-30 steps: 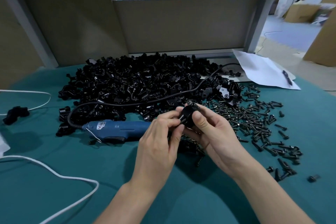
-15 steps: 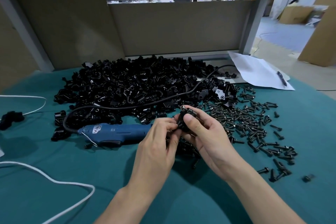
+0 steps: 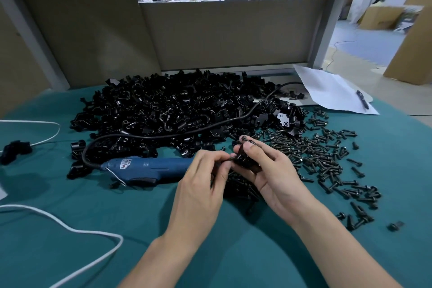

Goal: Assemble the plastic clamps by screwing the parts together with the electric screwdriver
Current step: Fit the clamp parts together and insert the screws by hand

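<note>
1. The black plastic clamp [image 3: 246,159] sits in your right hand [image 3: 272,172], above the near edge of the table [image 3: 93,229]. Your thumb is on its top and your fingers are curled beneath it.
2. Your left hand [image 3: 201,181] meets it from the left, its fingertips pinching a small screw [image 3: 231,158] against the clamp's side. Both hands are together, closed on these parts.
3. The blue electric screwdriver [image 3: 149,167] lies on its side just left of your left hand, untouched. Its black cord [image 3: 210,127] runs back over the pile.
4. The heap of loose clamp parts [image 3: 175,110] lies beyond your hands.
5. Loose screws [image 3: 323,154] are scattered to your right.
6. Further out, a white cable [image 3: 70,229] loops at the left. A paper sheet [image 3: 332,91] carrying a pen [image 3: 362,100] lies at the far right.
</note>
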Demonstrator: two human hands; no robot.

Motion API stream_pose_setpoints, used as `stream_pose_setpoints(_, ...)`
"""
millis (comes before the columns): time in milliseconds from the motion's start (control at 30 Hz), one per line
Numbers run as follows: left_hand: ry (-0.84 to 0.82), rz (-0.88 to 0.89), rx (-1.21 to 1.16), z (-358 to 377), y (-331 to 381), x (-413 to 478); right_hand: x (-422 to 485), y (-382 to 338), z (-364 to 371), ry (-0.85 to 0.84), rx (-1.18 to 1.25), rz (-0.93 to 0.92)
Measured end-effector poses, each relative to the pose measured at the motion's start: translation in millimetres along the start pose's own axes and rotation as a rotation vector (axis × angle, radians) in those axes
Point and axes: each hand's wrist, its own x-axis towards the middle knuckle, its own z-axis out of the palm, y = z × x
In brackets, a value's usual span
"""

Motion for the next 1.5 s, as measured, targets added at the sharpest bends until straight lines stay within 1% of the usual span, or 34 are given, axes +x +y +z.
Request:
stream_pose_setpoints(100, -0.022, 0.039, -0.003, 0.8, -0.7, 0.4, 0.1, -0.9, -0.8, -0.013, -0.04, 0.009)
stream_pose_setpoints(367, -0.047, 0.042, -0.004, 1.4, -4.2, 0.3, 1.1, -1.9, -3.8, -0.039, -0.099, 0.01)
stream_pose_setpoints(533, -0.05, -0.036, -0.044, 2.0, -6.1, -0.2, 1.9, -3.3, -5.1, -0.027, -0.106, 0.039)
stream_pose_setpoints(733, -0.041, -0.003, -0.023, 2.1, -6.2, 1.1, 0.8, -3.4, -4.6, -0.039, -0.125, 0.084)
stream_pose_setpoints(900, -0.064, 0.033, -0.048, 1.1, -3.7, 1.5, -1.0, -2.5, -5.3, -0.092, -0.157, 0.109)
stream_pose_setpoints(967, -0.085, 0.008, -0.068, 0.7, -2.8, 1.3, -0.8, -2.7, -4.7, -0.085, -0.167, 0.106)
stream_pose_setpoints(1100, -0.1, -0.129, -0.148, 0.5, -3.6, 2.8, -0.3, -3.5, -5.3, -0.06, -0.159, 0.11)
stream_pose_setpoints(1267, -0.106, -0.276, -0.186, 0.3, -6.8, 2.9, -2.8, -3.9, -2.6, -0.08, -0.175, 0.15)
stream_pose_setpoints(1333, -0.098, -0.283, -0.178, -0.2, -6.8, 2.5, -4.2, -4.4, -0.4, -0.084, -0.19, 0.154)
stream_pose_setpoints(1500, -0.118, -0.254, -0.074, -0.9, -6.6, 2.3, -5.9, -4.0, 2.1, -0.082, -0.199, 0.162)
